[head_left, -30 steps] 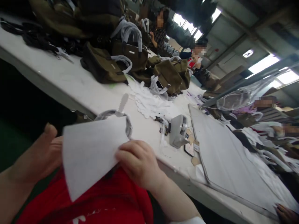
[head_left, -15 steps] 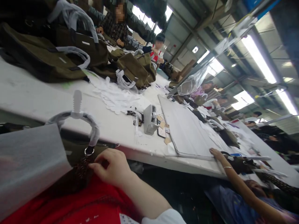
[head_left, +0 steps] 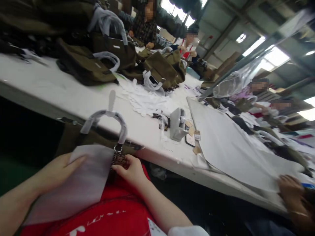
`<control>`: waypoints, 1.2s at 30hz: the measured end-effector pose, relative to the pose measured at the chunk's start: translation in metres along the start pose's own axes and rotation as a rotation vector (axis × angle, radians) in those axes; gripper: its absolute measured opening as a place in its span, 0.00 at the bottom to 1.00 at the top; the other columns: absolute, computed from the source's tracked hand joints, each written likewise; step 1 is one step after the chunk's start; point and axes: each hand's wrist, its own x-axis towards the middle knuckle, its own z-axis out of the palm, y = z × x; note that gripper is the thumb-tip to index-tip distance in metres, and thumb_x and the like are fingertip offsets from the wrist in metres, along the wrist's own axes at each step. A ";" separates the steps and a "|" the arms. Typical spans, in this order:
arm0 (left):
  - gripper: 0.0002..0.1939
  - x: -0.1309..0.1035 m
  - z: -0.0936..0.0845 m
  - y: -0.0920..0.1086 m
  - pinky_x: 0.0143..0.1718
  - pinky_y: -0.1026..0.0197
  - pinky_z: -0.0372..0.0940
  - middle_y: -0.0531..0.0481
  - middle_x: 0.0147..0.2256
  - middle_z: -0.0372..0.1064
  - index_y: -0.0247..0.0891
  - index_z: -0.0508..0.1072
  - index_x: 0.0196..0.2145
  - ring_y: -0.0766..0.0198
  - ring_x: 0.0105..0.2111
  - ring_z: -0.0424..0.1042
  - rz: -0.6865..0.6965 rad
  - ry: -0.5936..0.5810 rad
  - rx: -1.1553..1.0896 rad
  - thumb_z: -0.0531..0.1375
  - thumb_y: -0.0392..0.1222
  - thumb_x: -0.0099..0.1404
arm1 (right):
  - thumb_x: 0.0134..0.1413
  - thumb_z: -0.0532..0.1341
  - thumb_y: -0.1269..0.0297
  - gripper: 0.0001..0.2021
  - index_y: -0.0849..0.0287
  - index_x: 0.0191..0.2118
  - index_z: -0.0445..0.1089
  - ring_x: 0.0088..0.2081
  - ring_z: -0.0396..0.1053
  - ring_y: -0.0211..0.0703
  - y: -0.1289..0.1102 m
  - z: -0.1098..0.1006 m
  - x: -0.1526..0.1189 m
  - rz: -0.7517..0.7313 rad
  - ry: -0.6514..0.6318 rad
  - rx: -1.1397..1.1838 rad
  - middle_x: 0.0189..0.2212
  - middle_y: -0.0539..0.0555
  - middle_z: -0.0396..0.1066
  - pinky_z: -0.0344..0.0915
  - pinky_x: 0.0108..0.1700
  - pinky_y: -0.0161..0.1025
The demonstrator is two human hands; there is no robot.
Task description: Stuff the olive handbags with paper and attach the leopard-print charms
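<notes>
My left hand (head_left: pixel 60 172) holds a thin, translucent white sheet (head_left: pixel 86 178) between thumb and fingers, low in front of my red apron. My right hand (head_left: pixel 133 172) is closed in a pinch on a dark brown speckled piece (head_left: pixel 120 159), whose exact kind I cannot make out. This piece hangs just below a metal ring (head_left: pixel 118 148) at the end of a bag handle (head_left: pixel 121 123) wrapped in clear-white film. The handle belongs to an olive bag (head_left: pixel 70 136) at the table's front edge, partly hidden behind the sheet.
On the white table (head_left: pixel 73 95) lie olive bags (head_left: pixel 86 62), a heap of white pieces (head_left: pixel 141 101), a grey tape dispenser (head_left: pixel 177 124) and a phone (head_left: pixel 190 141). A large white sheet-covered board (head_left: pixel 226 141) lies to the right, with a co-worker's hand (head_left: pixel 290 188) at its edge. Other people sit beyond.
The view has swung left, so things sit further right. My left hand has come into sight holding the sheet, which now stands lower beside the ring. My right hand keeps its pinch.
</notes>
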 end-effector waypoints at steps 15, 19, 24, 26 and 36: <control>0.30 -0.001 -0.042 -0.020 0.47 0.58 0.68 0.46 0.40 0.79 0.34 0.80 0.40 0.46 0.43 0.76 -0.093 -0.208 -0.177 0.64 0.65 0.54 | 0.48 0.68 0.45 0.24 0.63 0.36 0.67 0.12 0.61 0.32 0.009 0.000 0.012 0.241 -0.339 0.743 0.25 0.55 0.77 0.51 0.14 0.30; 0.25 0.005 -0.032 -0.007 0.47 0.58 0.68 0.45 0.39 0.80 0.33 0.81 0.40 0.44 0.43 0.75 -0.075 -0.246 -0.262 0.68 0.57 0.54 | 0.61 0.59 0.48 0.22 0.67 0.36 0.70 0.10 0.57 0.32 0.000 -0.002 0.013 0.419 -0.497 0.869 0.21 0.54 0.74 0.46 0.14 0.32; 0.22 0.009 -0.004 0.023 0.47 0.54 0.69 0.41 0.38 0.80 0.30 0.80 0.40 0.43 0.44 0.75 -0.161 -0.323 -0.606 0.69 0.50 0.53 | 0.69 0.46 0.48 0.28 0.69 0.42 0.73 0.10 0.52 0.32 -0.022 -0.007 0.014 0.536 -0.581 0.863 0.15 0.52 0.68 0.43 0.14 0.32; 0.17 0.008 0.010 0.039 0.46 0.53 0.69 0.41 0.37 0.79 0.30 0.80 0.37 0.45 0.42 0.76 -0.183 -0.388 -0.761 0.67 0.48 0.56 | 0.70 0.45 0.49 0.28 0.69 0.43 0.73 0.10 0.52 0.33 -0.028 -0.008 0.013 0.526 -0.631 0.855 0.14 0.50 0.66 0.44 0.15 0.32; 0.29 0.010 0.040 0.053 0.45 0.42 0.69 0.32 0.26 0.75 0.33 0.74 0.20 0.42 0.33 0.76 -0.282 -0.938 -1.294 0.53 0.60 0.65 | 0.71 0.46 0.58 0.23 0.69 0.38 0.73 0.16 0.62 0.34 -0.035 0.004 -0.004 0.623 -0.560 0.903 0.18 0.51 0.68 0.54 0.23 0.32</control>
